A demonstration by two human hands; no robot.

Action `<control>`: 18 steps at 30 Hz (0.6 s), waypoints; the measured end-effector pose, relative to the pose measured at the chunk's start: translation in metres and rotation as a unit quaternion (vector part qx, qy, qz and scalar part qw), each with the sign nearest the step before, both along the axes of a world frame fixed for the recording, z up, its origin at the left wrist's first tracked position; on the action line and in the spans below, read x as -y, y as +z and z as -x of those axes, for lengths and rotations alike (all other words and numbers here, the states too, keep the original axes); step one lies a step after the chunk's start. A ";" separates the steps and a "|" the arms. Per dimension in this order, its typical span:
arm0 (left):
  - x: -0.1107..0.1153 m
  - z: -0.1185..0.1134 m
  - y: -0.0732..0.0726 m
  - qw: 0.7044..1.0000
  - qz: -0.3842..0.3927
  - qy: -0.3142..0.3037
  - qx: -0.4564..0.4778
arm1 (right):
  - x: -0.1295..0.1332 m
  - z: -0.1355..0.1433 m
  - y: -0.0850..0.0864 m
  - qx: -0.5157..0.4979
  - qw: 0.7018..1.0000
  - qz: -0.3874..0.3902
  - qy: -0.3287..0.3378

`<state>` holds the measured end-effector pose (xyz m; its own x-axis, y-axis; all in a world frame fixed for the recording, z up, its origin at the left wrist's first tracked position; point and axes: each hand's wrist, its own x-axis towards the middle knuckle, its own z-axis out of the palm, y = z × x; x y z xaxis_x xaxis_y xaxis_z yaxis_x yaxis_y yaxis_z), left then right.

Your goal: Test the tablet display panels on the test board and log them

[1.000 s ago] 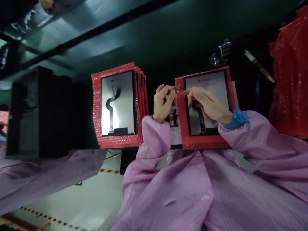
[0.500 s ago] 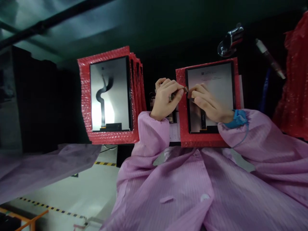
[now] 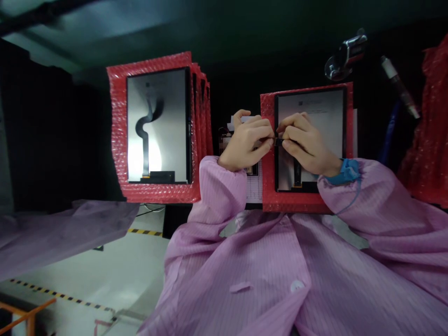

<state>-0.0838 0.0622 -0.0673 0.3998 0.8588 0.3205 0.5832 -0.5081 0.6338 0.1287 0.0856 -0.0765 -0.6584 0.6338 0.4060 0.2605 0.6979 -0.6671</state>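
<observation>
An LCD panel (image 3: 327, 126) lies back side up on a red bubble-wrap sheet (image 3: 269, 186). From its lower edge a dark flex cable (image 3: 297, 173) runs up beneath my right hand (image 3: 308, 144). My right thumb and fingers pinch a small black end piece (image 3: 279, 142), seemingly that cable's end. Close against it, at the panel's left edge, my left hand (image 3: 249, 142) is closed in a pinch. What sits between its fingertips is too small to make out. Partly hidden behind the left hand is a small device (image 3: 224, 140) on a printed sheet (image 3: 255, 186).
At left, another LCD panel (image 3: 168, 126) with a curved flex cable (image 3: 145, 149) tops a stack of red bubble wrap (image 3: 117, 116). A shiny metal object (image 3: 346, 55), a white-capped pen (image 3: 399, 86) and a blue item (image 3: 389, 133) lie at right, beside more red bubble wrap (image 3: 429, 126).
My left fingertips have come down slightly and closer to the right ones; the brownish piece they held is now hardly visible. The right fingers have shifted on the black end piece. The view has moved slightly.
</observation>
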 end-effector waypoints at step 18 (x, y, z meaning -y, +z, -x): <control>0.000 -0.004 0.001 0.990 0.099 0.040 0.090 | 0.000 -0.001 -0.004 0.011 0.999 0.034 0.006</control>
